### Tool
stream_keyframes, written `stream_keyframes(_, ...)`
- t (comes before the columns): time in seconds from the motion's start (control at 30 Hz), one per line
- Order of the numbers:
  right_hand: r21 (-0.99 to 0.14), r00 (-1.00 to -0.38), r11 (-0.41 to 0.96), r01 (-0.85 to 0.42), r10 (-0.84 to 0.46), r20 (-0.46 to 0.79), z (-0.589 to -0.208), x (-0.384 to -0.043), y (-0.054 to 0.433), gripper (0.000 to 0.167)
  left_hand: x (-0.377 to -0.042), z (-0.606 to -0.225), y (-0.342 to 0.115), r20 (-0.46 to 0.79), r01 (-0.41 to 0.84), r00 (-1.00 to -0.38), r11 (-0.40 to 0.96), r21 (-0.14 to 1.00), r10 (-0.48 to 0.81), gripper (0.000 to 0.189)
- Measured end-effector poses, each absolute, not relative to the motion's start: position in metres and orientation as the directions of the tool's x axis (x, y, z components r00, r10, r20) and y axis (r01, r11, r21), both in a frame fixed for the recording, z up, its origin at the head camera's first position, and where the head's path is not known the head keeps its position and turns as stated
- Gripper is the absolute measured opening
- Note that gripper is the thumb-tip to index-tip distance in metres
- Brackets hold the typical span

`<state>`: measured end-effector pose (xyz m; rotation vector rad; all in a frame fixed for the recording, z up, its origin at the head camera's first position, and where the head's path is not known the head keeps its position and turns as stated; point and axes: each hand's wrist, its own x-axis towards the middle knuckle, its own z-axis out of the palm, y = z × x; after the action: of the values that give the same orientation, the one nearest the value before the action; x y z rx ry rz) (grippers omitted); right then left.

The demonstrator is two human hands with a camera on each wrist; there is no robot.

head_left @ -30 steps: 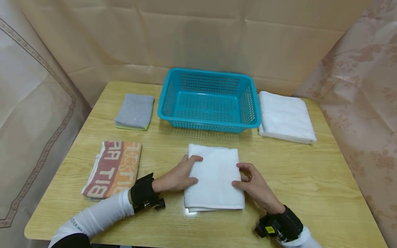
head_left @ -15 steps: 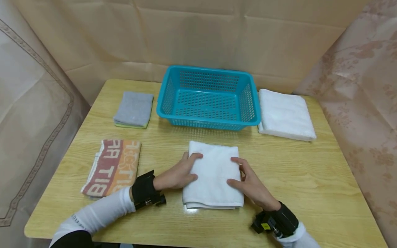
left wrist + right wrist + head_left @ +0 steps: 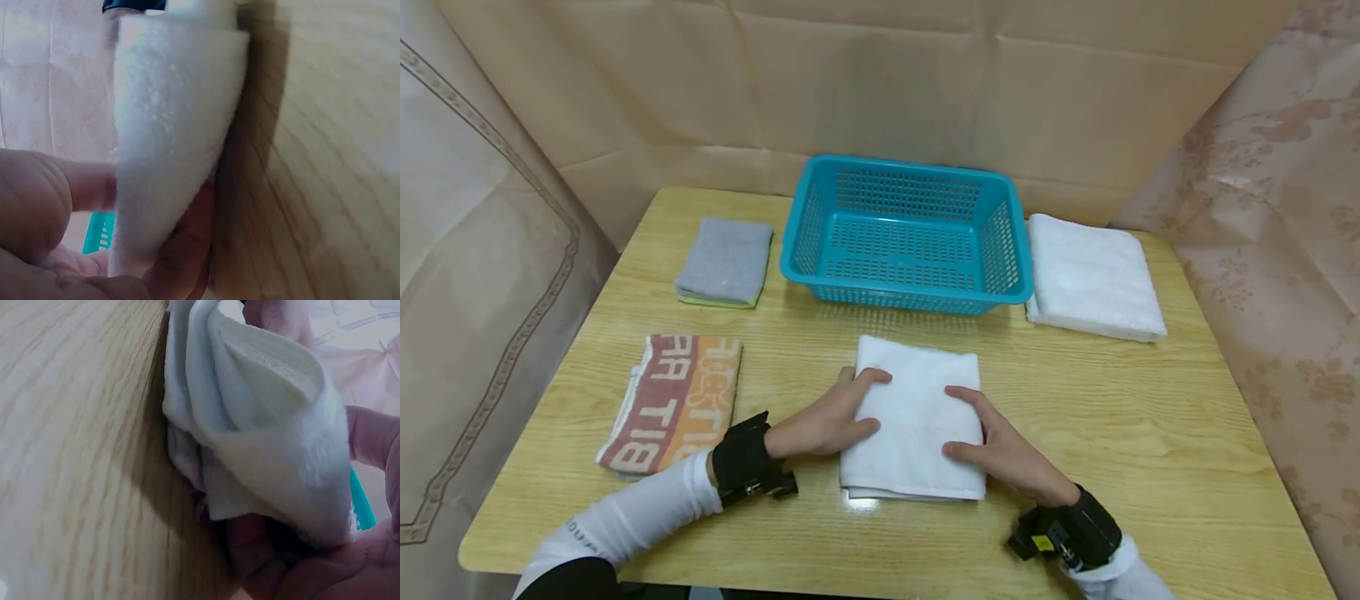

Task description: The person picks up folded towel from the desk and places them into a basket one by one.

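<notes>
Lying between left grip (image 3: 826, 421) and right grip (image 3: 1011, 452): a white towel (image 3: 913, 429).

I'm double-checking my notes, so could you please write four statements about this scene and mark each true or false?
1. The left hand and the right hand grip opposite sides of the folded white fabric towel. True.
2. The rectangular turquoise plastic basket stands left of a second folded white fabric towel. True.
3. The folded grey cloth with a lime-green edge lies inside the basket. False: the grey cloth lies on the pale wood-grain table.
4. The folded maroon-and-orange lettered towel lies right of the right hand. False: the lettered towel lies left of the left hand.
</notes>
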<state>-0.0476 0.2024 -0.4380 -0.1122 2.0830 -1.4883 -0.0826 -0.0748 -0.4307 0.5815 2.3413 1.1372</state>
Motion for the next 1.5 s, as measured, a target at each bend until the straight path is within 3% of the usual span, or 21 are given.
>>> stream_keyframes(0.27,-0.880,-0.856,0.434,0.192,-0.364,-0.367,-0.4406,-0.0494,0.2015,0.078,-0.0828,-0.4308,-0.0779,-0.266,0.173,-0.741,0.557,0.812,0.617,0.070)
stream_keyframes(1.2,-0.864,-0.858,0.469,0.183,-0.352,-0.373,-0.4402,-0.0545,0.1953,0.078,-0.0796,-0.4329,-0.0802,-0.269,0.152,-0.754,0.558,0.816,0.599,0.072)
stream_keyframes(1.5,-0.879,-0.857,0.442,0.176,-0.370,-0.358,-0.4418,-0.0551,0.1972,0.059,-0.0806,-0.4327,-0.0800,-0.271,0.151,-0.758,0.564,0.812,0.593,0.074)
